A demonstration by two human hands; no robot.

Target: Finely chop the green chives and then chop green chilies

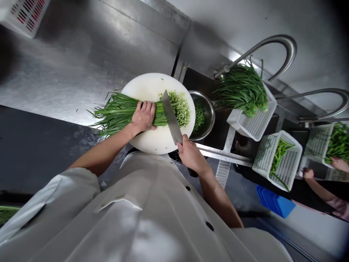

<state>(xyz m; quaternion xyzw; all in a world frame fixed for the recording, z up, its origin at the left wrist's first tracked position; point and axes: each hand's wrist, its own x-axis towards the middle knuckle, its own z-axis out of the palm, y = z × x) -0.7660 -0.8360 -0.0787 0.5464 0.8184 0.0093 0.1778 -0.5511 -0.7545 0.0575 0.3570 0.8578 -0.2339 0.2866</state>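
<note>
A thick bunch of garlic chives (120, 111) lies across a round white cutting board (152, 143), its leafy ends hanging over the left edge. My left hand (144, 116) presses down on the bunch, fingers curled over it near the cut end. In my right hand (191, 153) is the handle of a cleaver (171, 118), whose blade stands at the cut end of the bunch. Chopped chives (181, 109) are heaped on the board to the right of the blade. Beside the board, a steel bowl (211, 116) holds more finely chopped greens (199, 116).
Right of the bowl, a white basket (256, 127) carries more long chives (242, 87) under a curved faucet (286, 40). Another basket (297, 156) holds green peppers (282, 149). At far right, a co-worker's hand (339, 163) touches greens. A steel counter (68, 72) extends left.
</note>
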